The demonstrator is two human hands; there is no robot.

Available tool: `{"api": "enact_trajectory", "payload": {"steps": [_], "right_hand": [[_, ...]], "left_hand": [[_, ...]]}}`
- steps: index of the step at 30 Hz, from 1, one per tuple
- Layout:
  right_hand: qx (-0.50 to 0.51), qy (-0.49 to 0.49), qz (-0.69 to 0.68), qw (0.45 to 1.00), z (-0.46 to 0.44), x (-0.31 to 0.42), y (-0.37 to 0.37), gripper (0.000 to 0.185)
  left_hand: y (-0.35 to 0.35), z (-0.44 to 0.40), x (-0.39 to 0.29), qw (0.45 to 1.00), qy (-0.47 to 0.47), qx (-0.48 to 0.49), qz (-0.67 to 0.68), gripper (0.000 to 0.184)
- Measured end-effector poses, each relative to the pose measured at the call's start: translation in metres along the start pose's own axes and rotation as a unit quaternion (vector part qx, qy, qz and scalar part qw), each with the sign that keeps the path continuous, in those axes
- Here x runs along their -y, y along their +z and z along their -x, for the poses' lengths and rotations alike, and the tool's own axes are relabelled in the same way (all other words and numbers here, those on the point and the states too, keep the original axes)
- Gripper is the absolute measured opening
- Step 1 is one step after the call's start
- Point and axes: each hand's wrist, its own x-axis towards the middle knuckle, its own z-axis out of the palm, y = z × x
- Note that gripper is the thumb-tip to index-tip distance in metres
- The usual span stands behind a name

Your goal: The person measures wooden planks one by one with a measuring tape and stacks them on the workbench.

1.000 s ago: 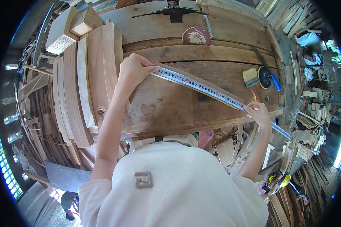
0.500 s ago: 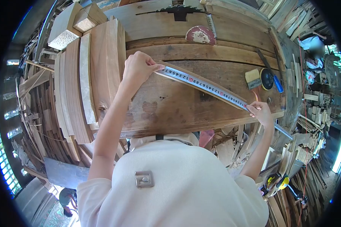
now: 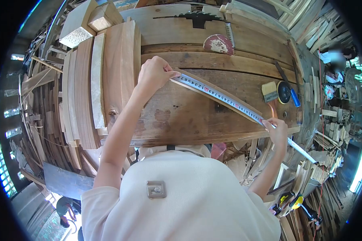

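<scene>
A silver measuring tape blade [image 3: 219, 94] with black numerals and red marks stretches diagonally along a narrow wooden strip [image 3: 229, 92] above the workbench [image 3: 181, 124]. My left hand [image 3: 156, 75] is closed at the far left end, thumb and fingers pinching the blade and strip. My right hand [image 3: 278, 130] pinches the blade near the strip's other end, by the bench's front right edge. Past the right hand, the blade continues down to the right beyond the bench. No tape case can be made out at either hand.
A brush [image 3: 270, 93], black round disc [image 3: 283, 92] and blue-handled tool [image 3: 295, 97] lie at right. A toothed saw blade [image 3: 199, 19] and reddish half-disc [image 3: 219, 44] lie at the back. Boards [image 3: 118, 68] and blocks [image 3: 77, 25] are stacked left. People are in the background.
The view has shifted slightly, moving bench and hands a little in the picture. More of the blade shows beyond my right hand. Both hands keep their pinch.
</scene>
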Motion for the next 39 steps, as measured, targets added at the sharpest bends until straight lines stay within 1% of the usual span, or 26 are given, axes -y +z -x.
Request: {"api": "enact_trajectory", "payload": {"steps": [1,2,5,6,7,8,9,10,11,13,14,15,17,18,20,24,26,29,30,32,33,35,36,37,38,39], "right_hand": [[0.006,0.016,-0.005,1.000,0.002,0.001,0.000,0.022],[0.020,0.012,-0.033,0.999,0.001,-0.002,0.002,0.023],[0.009,0.001,-0.037,0.999,0.006,-0.003,0.004,0.023],[0.011,-0.003,-0.035,0.999,0.007,-0.005,0.004,0.023],[0.028,-0.009,-0.095,0.995,0.007,-0.008,0.004,0.022],[0.046,-0.014,-0.154,0.987,0.007,-0.013,0.003,0.021],[0.062,-0.018,-0.212,0.975,0.007,-0.018,0.004,0.019],[0.051,-0.012,-0.263,0.963,0.007,-0.024,0.007,0.018],[0.050,-0.015,-0.261,0.964,0.006,-0.031,0.011,0.018],[-0.020,0.005,-0.317,0.948,0.004,-0.042,0.018,0.019],[-0.020,0.002,-0.316,0.948,0.004,-0.041,0.021,0.019],[-0.025,0.017,-0.347,0.937,0.006,-0.039,0.025,0.019],[-0.031,0.032,-0.377,0.925,0.007,-0.037,0.028,0.019],[-0.024,0.029,-0.392,0.919,0.006,-0.037,0.029,0.019],[-0.018,0.026,-0.409,0.912,0.003,-0.038,0.031,0.020],[-0.050,0.030,-0.415,0.908,-0.008,-0.031,0.034,0.020],[-0.061,0.029,-0.425,0.903,-0.013,-0.021,0.036,0.020],[-0.129,-0.002,-0.444,0.887,-0.021,-0.008,0.040,0.026],[-0.130,-0.002,-0.443,0.887,-0.024,-0.009,0.040,0.026],[-0.078,-0.001,-0.463,0.883,-0.031,-0.012,0.042,0.026],[-0.056,0.003,-0.457,0.888,-0.033,-0.010,0.042,0.028],[-0.044,-0.001,-0.428,0.903,-0.033,-0.007,0.042,0.027],[-0.034,-0.004,-0.398,0.917,-0.033,-0.006,0.041,0.025],[-0.032,-0.006,-0.396,0.918,-0.031,-0.005,0.040,0.025],[-0.007,-0.003,-0.378,0.926,-0.028,-0.005,0.039,0.025],[0.018,0.000,-0.360,0.933,-0.025,-0.006,0.037,0.025]], "left_hand": [[0.000,-0.001,0.001,1.000,0.003,0.004,-0.002,0.027],[0.000,-0.001,0.002,1.000,0.003,0.001,-0.002,0.027],[0.000,-0.002,0.005,1.000,0.001,0.006,0.007,0.026],[0.000,-0.001,0.007,0.999,0.015,0.015,0.047,0.030],[-0.001,-0.002,0.008,0.996,0.031,0.023,0.086,0.035],[0.002,-0.004,0.014,0.996,0.030,0.020,0.086,0.035],[0.006,-0.008,0.021,0.987,0.090,-0.009,0.131,0.044],[0.009,-0.011,0.026,0.972,0.151,-0.038,0.174,0.055],[0.005,-0.010,0.025,0.972,0.151,-0.041,0.176,0.055],[-0.005,-0.005,0.020,0.959,0.198,0.114,0.169,0.070],[-0.002,-0.003,0.017,0.956,0.234,0.103,0.144,0.059],[-0.003,-0.003,0.014,0.956,0.233,0.100,0.145,0.059],[-0.006,-0.003,0.008,0.976,0.159,0.141,0.046,0.046],[-0.006,-0.004,0.010,0.976,0.159,0.142,0.047,0.046],[-0.008,-0.008,0.015,0.966,0.200,0.146,0.069,0.037],[-0.014,-0.014,0.011,0.962,0.195,0.193,0.001,0.038],[-0.009,-0.019,0.017,0.964,0.225,0.141,-0.018,0.037],[-0.009,-0.024,0.019,0.962,0.239,0.131,-0.032,0.037],[-0.009,-0.025,0.018,0.961,0.240,0.131,-0.032,0.037],[-0.008,-0.029,0.015,0.973,0.172,0.156,0.011,0.036],[-0.006,-0.029,0.016,0.973,0.171,0.155,0.012,0.036],[-0.002,-0.028,0.020,0.983,0.171,0.064,0.026,0.037],[-0.002,-0.028,0.023,0.983,0.169,0.063,0.027,0.037],[-0.002,-0.028,0.025,0.985,0.159,0.032,0.052,0.038],[-0.002,-0.027,0.028,0.986,0.149,0.002,0.078,0.039],[0.000,-0.029,0.032,0.986,0.147,0.001,0.079,0.039]]}}
